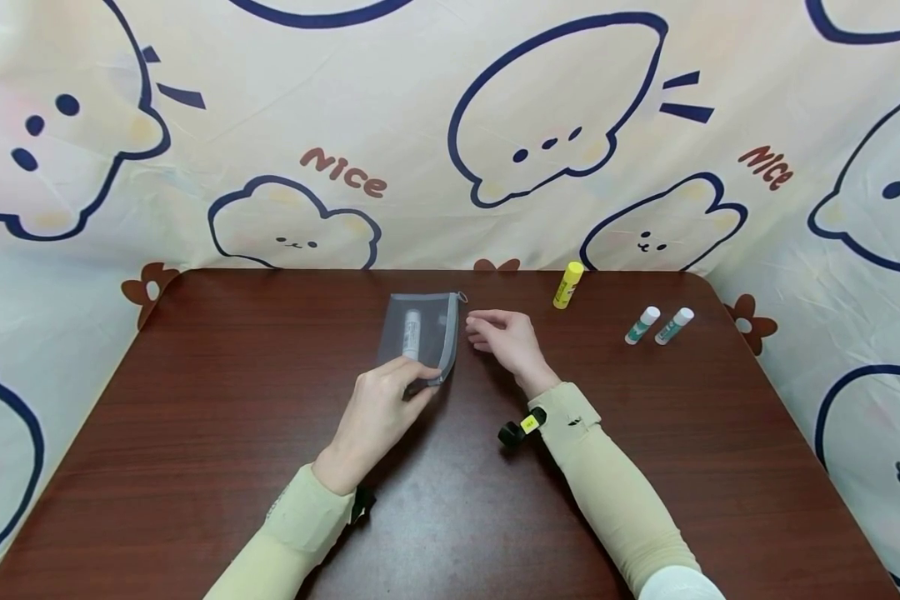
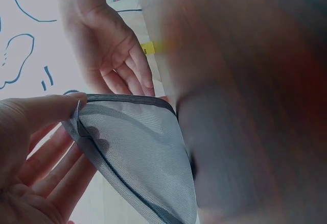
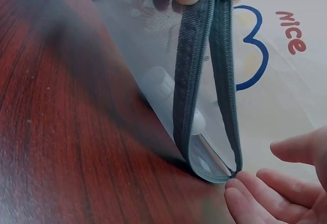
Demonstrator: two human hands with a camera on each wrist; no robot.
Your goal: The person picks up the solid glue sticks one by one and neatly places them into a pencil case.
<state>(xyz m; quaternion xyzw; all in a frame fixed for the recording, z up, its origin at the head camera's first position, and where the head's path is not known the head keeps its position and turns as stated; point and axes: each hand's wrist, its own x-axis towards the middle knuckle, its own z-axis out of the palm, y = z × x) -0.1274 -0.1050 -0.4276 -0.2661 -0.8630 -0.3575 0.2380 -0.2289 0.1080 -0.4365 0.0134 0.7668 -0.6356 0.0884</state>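
Left hand (image 1: 378,408) pinches gray mesh zipper pouch (image 1: 431,325) by one corner, glue stick (image 1: 411,333) inside, right hand (image 1: 513,342) relaxed just beside it

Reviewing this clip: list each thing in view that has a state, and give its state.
Mesh pouch: unzipped, mouth gaping.
White tube: inside the pouch, seen through the mesh.
Yellow tube: upright on the table.
Two white-capped tubes: upright, caps on.
Left hand: pinching the pouch's near edge.
Right hand: relaxed, holding nothing.
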